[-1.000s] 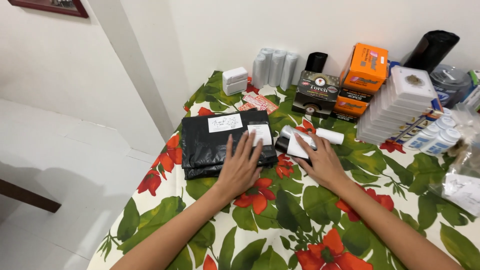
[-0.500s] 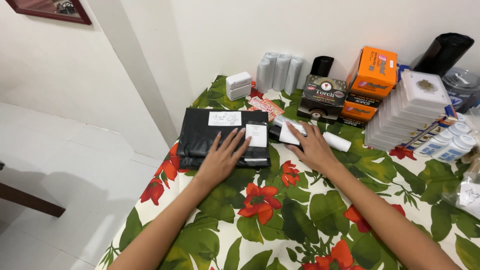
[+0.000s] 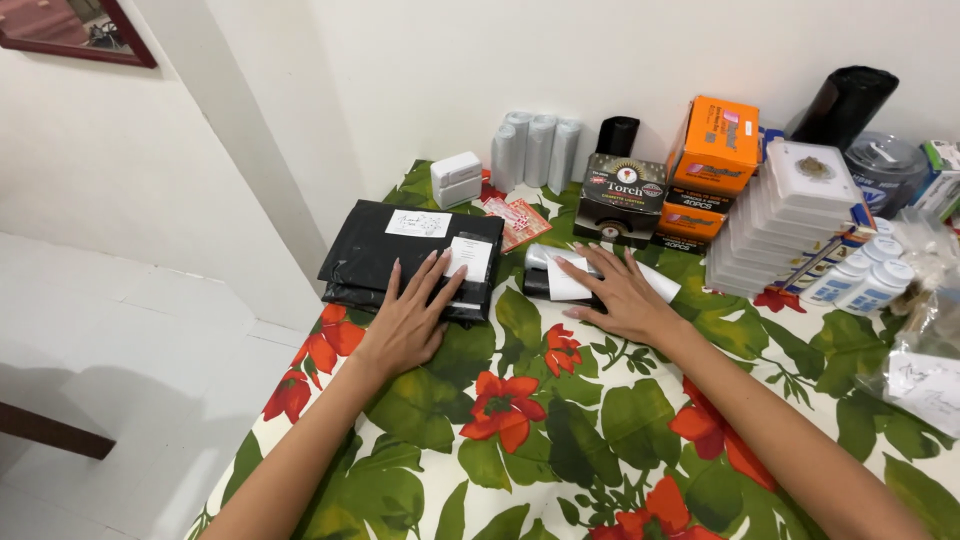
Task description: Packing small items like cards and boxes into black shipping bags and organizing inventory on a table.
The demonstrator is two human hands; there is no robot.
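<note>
Since a second ago your hands have slid forward a little on the table: your left hand [image 3: 405, 320] now lies flat, fingers spread wide, with the fingertips on the near edge of the black parcel [image 3: 410, 255], and your right hand [image 3: 615, 295] has settled on the small wrapped packet [image 3: 560, 280], fingers splayed over its white label. Neither hand grips anything; both press down, palms open. My reading is that you are holding the two packages still side by side, not lifting them.

The black parcel sits at about 11 o'clock from your left hand, flat on the flowered tablecloth [image 3: 520, 440], with two white labels on its top. The small packet lies just beside it, at 3 o'clock from the parcel, partly hidden under your right fingers.

Further out, at 12 o'clock from the packet, a dark printed box [image 3: 622, 195] stands near it, with orange boxes [image 3: 712, 150] stacked at its right. At 2 o'clock a stack of clear plastic trays [image 3: 790, 220] rises, and white bottles [image 3: 860, 280] lie at its foot. A small white box [image 3: 456, 178] and grey rolls [image 3: 538, 150] stand by the wall at 12 o'clock from the parcel. Nothing lies between your hands and the two packages.
</note>
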